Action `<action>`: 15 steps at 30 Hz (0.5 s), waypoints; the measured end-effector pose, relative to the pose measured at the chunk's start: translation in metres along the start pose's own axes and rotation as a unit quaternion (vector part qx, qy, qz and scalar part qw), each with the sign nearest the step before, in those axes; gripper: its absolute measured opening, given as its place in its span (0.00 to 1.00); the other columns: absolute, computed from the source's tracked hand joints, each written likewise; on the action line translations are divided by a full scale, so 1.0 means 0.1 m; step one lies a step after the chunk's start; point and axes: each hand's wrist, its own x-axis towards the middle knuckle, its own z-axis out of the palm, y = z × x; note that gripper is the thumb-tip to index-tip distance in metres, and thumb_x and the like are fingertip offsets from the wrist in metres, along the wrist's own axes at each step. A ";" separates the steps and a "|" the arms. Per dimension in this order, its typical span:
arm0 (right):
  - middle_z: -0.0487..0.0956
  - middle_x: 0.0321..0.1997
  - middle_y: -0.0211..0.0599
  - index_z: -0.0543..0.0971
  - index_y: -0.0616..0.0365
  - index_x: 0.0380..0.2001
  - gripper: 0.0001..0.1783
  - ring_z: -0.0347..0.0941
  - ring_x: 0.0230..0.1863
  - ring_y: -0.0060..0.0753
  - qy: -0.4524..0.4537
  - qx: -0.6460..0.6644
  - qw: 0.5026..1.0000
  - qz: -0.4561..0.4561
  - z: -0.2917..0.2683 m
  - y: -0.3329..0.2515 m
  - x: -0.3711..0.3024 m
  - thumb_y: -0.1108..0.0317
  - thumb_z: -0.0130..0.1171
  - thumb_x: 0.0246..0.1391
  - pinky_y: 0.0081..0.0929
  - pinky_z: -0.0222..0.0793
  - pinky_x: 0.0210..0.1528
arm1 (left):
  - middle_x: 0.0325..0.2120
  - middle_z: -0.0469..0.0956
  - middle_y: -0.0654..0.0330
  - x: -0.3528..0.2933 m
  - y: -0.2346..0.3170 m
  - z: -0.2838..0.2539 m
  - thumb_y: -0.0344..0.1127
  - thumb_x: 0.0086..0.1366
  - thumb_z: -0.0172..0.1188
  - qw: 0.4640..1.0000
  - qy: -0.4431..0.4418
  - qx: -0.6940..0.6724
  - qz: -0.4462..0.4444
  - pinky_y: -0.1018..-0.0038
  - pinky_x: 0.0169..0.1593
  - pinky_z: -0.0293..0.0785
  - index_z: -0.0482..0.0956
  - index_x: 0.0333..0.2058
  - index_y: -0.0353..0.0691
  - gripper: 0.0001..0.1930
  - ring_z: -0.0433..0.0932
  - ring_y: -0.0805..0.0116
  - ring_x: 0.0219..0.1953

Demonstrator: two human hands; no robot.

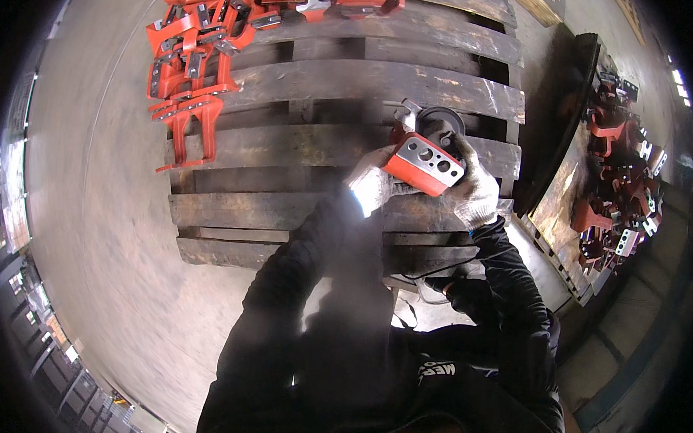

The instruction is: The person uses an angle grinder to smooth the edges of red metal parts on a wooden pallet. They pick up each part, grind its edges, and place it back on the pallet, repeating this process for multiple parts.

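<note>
Both my hands wear pale work gloves. Between them is a red metal bracket point(413, 171), tilted so that its bare silver face with several round holes points up. My left hand point(372, 179) is closed round the bracket's left end. At the other end, my right hand point(473, 192) has its fingers curled against the bracket's side. Just beyond the bracket, close to my right fingers, sits a round black disc-shaped part point(444, 117), perhaps of a grinder; the bracket and glove hide most of it. Whether my right hand also touches it I cannot tell.
A slatted wooden pallet point(285, 212) lies under my hands. Several red brackets point(194, 108) are heaped along its left and far edges. On the right, a second pallet point(554, 212) bears more red brackets point(594, 217). A black cable point(455, 268) runs near the pallet's front edge.
</note>
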 end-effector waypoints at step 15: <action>0.83 0.55 0.47 0.65 0.51 0.69 0.50 0.82 0.53 0.38 0.052 0.157 0.984 0.071 -0.22 0.18 -0.20 0.63 0.81 0.44 0.35 0.78 0.57 | 0.43 0.81 0.49 0.35 0.27 -0.56 0.50 0.75 0.52 0.891 0.234 0.352 0.164 0.55 0.46 0.83 0.75 0.52 0.34 0.22 0.84 0.51 0.43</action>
